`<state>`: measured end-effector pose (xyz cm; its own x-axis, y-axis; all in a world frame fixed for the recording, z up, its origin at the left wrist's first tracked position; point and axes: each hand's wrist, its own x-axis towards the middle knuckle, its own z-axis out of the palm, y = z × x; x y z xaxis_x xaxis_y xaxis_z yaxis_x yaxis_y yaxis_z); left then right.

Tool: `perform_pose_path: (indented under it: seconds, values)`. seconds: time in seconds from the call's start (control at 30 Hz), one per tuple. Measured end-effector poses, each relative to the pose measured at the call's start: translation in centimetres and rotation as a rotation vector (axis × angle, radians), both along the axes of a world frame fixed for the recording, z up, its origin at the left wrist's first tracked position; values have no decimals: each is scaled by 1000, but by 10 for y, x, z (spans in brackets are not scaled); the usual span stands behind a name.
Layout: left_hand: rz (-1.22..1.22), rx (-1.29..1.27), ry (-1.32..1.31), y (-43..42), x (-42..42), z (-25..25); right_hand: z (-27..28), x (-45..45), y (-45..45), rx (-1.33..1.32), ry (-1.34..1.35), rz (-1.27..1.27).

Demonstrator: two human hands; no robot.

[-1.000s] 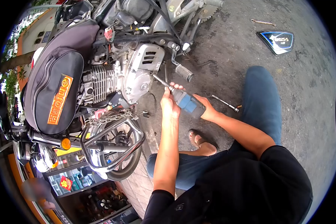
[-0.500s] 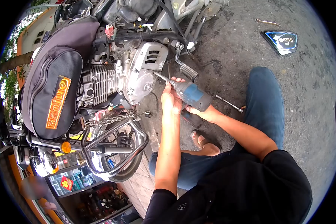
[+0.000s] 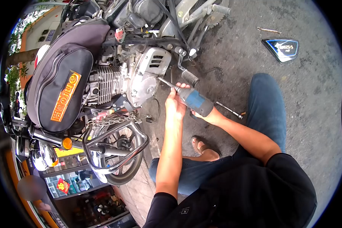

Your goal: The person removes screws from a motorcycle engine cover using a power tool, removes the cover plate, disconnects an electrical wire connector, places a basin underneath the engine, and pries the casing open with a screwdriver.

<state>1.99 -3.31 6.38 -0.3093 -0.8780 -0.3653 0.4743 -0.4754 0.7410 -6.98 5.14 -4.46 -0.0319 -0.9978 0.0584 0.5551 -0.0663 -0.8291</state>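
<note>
A blue and grey cordless impact driver (image 3: 195,101) is held in both my hands. My left hand (image 3: 175,104) is closed around its front end, near the shaft. Behind it, my right hand (image 3: 208,116) is closed on the handle, mostly hidden by the driver's body. The long metal shaft (image 3: 165,82) points at the motorcycle's silver engine cover (image 3: 146,84); its tip meets the cover's lower edge, and whether it sits on a bolt is too small to tell. Above the cover is a slotted silver cover (image 3: 158,60).
A rubber footpeg (image 3: 190,78) juts out close to the driver. On the ground lie a ratchet-like metal tool (image 3: 230,110), a wrench (image 3: 269,30) and a black-blue side panel (image 3: 282,49). A chain (image 3: 114,121) hangs by the chrome crash bar (image 3: 140,142). A black bag (image 3: 66,89) covers the tank.
My view has shifted slightly, so the motorcycle sits a little further right. Both hands keep their hold on the driver, its tip still at the cover's edge.
</note>
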Motion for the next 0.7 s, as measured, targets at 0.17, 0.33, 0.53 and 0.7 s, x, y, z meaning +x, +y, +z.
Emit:
perform_pose_path:
  seconds: [0.17, 0.33, 0.53, 0.7]
  values:
    - [39, 72, -116, 31, -9, 7, 2, -19, 25, -74, 200, -61]
    - [86, 173, -360, 64, -9, -11, -28, -28, 57, -160, 693, -12]
    - [113, 202, -447, 90, 11, -61, -45, -23, 94, -222, 1160, 98]
    - [95, 285, -479, 101, 34, -110, -71, -10, 105, -106, 1387, 436]
